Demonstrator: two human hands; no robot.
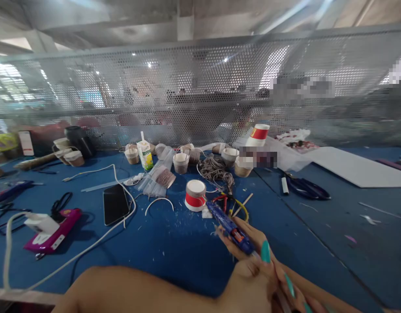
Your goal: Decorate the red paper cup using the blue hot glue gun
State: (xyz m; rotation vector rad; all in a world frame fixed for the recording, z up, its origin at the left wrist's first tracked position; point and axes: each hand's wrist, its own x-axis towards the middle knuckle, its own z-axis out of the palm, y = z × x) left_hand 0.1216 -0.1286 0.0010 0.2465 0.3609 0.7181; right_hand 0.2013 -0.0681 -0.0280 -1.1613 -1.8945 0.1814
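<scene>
A blue glue gun (231,228) points up and left over the blue table (174,248), its tip close to an upturned red-and-white paper cup (195,195). My right hand (254,237) comes in from the lower right with its fingers curled under the gun's body. My left hand (252,282) crosses from the bottom left; its fingers, with teal nails, are closed at the gun's rear end. What it pinches there is partly hidden.
A black phone (115,203) on a white cable lies to the left, by a pink box (52,234). Twine (215,169), small cups and a drink carton (145,155) line the back. Scissors (306,188) and a white board (357,167) lie right. A perforated metal screen (200,87) closes the far side.
</scene>
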